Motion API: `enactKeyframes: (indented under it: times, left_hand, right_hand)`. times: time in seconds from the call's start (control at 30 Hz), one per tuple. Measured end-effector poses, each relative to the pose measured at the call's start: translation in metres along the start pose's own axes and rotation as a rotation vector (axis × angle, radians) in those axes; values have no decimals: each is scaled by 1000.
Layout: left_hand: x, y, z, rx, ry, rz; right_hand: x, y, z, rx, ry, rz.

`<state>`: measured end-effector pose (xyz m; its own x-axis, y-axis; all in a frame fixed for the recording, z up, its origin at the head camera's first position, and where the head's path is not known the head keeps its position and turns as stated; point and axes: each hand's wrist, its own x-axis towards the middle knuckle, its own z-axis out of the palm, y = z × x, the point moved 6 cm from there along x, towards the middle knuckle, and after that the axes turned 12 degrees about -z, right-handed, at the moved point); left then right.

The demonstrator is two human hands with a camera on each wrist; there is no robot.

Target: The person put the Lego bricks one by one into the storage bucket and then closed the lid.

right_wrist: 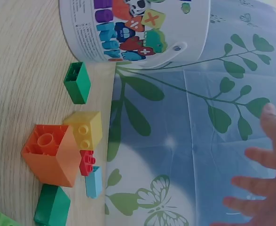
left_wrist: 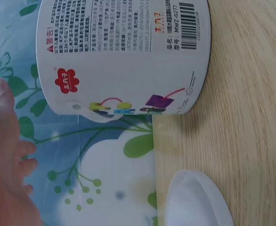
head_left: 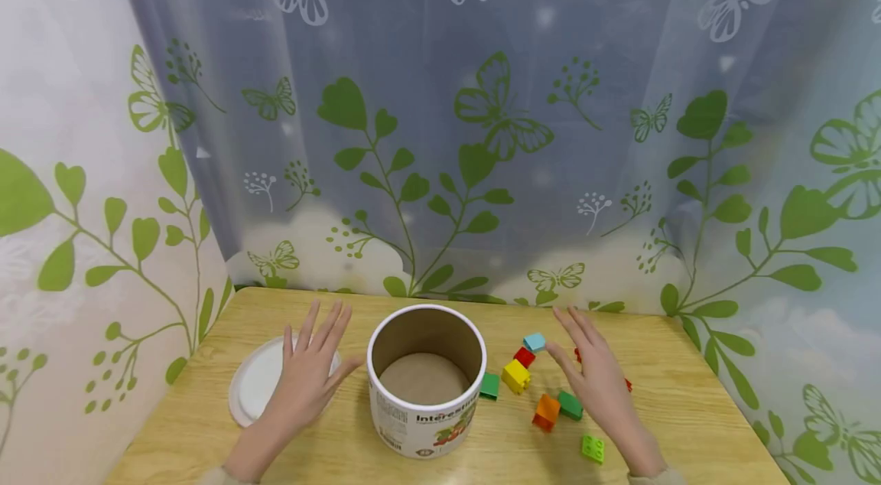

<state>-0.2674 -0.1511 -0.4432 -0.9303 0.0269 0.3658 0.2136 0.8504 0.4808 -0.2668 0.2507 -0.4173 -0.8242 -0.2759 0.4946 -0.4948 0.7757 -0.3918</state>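
Observation:
A round white tub (head_left: 427, 385) with a printed label stands on the table, its top uncovered and its brown inside bare. My left hand (head_left: 310, 374) hovers left of it with fingers spread, above a white round lid (head_left: 258, 378). On the other side my right hand (head_left: 595, 370) is held over the table, fingers extended and holding nothing. Toy building blocks lie between the tub and that hand: a yellow block (head_left: 516, 376), an orange block (head_left: 547, 412), a light blue block (head_left: 534, 342), a red block (head_left: 525, 357) and a green block (head_left: 489, 385). My right hand partly hides further red blocks.
A second green block (head_left: 570, 405) lies by the orange one, and a lime green block (head_left: 593, 448) sits nearer the front edge. Behind the wooden table (head_left: 330, 447) hangs a curtain (head_left: 427, 125) printed with leaves and butterflies, which also runs along both sides.

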Motion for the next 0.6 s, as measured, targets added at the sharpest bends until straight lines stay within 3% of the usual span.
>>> enactKeyframes:
  times: [0.23,0.6]
  left_hand:
    - [3,19,7,-41,2,62]
    - [3,30,27,-2,-66,99]
  right_hand:
    - [-4,8,-11,119,147,-37]
    - [-25,37,-28,190,235,5]
